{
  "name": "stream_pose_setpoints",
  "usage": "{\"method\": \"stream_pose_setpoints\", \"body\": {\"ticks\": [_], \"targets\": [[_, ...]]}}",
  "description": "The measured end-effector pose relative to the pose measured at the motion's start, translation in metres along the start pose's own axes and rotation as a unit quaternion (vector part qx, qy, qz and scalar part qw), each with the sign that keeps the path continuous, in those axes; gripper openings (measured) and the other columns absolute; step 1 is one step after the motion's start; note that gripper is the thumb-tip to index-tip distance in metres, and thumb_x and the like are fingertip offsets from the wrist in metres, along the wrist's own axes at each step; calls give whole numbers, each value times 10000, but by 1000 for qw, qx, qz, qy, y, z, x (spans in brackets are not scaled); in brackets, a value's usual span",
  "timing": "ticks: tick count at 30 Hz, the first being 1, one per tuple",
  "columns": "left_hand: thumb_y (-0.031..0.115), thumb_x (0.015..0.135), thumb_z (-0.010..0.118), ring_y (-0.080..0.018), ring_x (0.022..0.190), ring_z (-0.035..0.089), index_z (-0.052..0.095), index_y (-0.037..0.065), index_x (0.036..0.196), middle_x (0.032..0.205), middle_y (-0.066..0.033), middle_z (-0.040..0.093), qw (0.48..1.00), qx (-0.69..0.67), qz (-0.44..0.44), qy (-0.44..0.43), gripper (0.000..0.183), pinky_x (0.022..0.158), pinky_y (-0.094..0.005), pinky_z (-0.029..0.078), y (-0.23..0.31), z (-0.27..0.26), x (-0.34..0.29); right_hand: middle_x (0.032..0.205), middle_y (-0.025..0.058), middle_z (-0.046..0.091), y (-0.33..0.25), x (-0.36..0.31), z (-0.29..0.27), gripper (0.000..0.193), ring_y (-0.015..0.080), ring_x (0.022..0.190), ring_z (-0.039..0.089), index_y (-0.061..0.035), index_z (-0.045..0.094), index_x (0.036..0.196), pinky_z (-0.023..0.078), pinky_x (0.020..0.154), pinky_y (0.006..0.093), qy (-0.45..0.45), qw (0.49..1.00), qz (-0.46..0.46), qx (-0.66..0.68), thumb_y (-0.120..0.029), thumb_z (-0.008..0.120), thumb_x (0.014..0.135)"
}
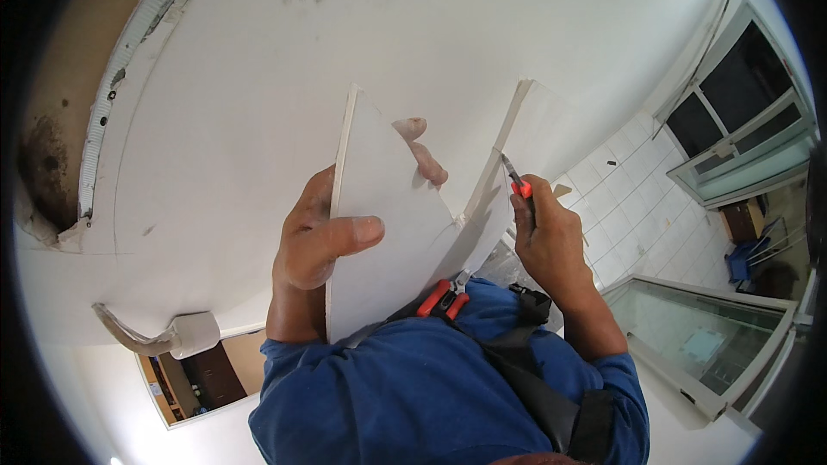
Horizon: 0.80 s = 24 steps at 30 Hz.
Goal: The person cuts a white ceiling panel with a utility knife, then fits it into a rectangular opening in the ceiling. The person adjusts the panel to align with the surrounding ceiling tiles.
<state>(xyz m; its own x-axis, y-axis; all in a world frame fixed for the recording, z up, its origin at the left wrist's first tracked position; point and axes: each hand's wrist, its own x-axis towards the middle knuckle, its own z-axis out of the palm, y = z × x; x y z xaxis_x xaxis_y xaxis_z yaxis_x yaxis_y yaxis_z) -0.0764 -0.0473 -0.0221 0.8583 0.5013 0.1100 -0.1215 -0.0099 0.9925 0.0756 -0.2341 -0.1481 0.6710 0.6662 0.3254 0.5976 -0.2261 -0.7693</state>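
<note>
My left hand (314, 237) grips a white plasterboard piece (388, 232), thumb on its near face. The fingertips show past its slanting edge. To the right a second white board section (525, 120) rises, meeting the first in a V; I cannot tell whether the two are joined. My right hand (551, 228) is closed round a utility knife (517, 179) with a red and black handle. Its blade tip lies at the edge of the right section. Red-handled pliers (445, 297) rest against my blue shirt, below the boards.
A large smooth white surface (284, 120) spreads behind the boards, with grey smudges near its top. At the left it ends in a rough-edged opening (52, 155). A white box with a bent conduit (164, 336) sits lower left. Framed windows (745, 95) and white tiles (637, 181) are at the right.
</note>
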Motion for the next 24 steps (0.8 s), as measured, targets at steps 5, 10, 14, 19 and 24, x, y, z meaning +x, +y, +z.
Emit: {"method": "stream_pose_setpoints", "body": {"ticks": [5,10,14,19,24], "targets": [[328,660,677,-544,1098,680,417,-215,1440,1121,-366,637,1000,-22,-12,7,985,840,-645,587,0,6,1,787,220,685,7,-8,5,222,422,690,710,-41,603,1208,539,599,461,6,999,39,22,-105,679,1009],[325,663,677,-515,1091,679,402,-201,1463,1124,-351,629,999,-28,-17,-10,996,879,-620,586,3,12,7,788,231,689,12,-17,10,197,447,700,703,-59,609,1171,536,598,494,19,996,72,44,-124,686,1002],[311,707,680,-412,1218,651,398,-161,1518,1252,-291,665,997,-59,-46,20,980,1122,-484,473,10,-1,12,818,249,697,65,-59,45,205,484,741,692,-33,607,1202,540,664,523,-127,978,148,-70,-162,623,1043],[295,718,680,-428,1189,662,337,-226,1500,1232,-313,658,995,-91,-10,46,1001,1093,-497,493,-2,-9,1,938,267,705,81,-89,39,256,484,814,689,-25,603,1253,512,711,527,-177,963,202,8,-164,626,1039],[311,732,671,-381,1237,637,397,-189,1501,1238,-281,667,999,-43,-24,-2,957,1099,-481,465,4,-4,10,972,236,711,17,-55,13,226,437,855,708,-57,597,1232,551,701,511,-107,990,54,69,-148,630,1028]]}}
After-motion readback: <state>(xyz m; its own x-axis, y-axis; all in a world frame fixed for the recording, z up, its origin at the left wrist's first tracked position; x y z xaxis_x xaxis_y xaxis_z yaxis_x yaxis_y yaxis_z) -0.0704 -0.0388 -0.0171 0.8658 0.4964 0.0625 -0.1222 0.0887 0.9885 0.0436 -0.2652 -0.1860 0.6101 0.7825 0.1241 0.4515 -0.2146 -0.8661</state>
